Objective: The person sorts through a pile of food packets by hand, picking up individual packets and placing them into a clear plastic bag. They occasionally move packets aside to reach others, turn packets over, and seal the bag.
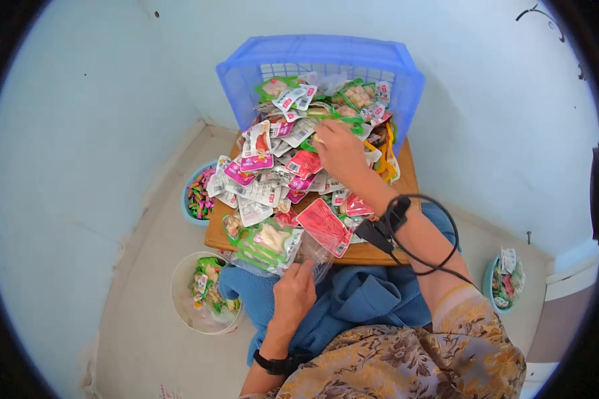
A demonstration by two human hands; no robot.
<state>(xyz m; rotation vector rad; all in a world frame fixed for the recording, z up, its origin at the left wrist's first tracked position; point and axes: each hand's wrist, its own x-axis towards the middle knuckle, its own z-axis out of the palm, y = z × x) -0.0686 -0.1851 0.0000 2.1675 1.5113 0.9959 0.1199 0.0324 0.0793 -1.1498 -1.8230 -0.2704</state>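
A large heap of sealed snack packets point(256, 189) spills out of a blue plastic basket point(319, 48) lying on its side. My right hand point(343, 153) reaches into the heap, its fingers curled on a green-edged snack packet that they partly hide. Near the front edge of the wooden table point(373, 253), my left hand point(295, 292) pinches the rim of a clear plastic bag point(316, 256). Green packets with pale food point(269, 239) lie at the bag's left side. A red packet point(325, 226) rests just right of the bag.
A blue basin point(186, 199) of small wrapped pieces and a white bucket point(177, 302) with green packets stand on the floor to the left. Another basin point(488, 286) with packets stands at the right. Blue cloth point(373, 292) covers my lap. A black cable point(446, 226) loops from my right wrist.
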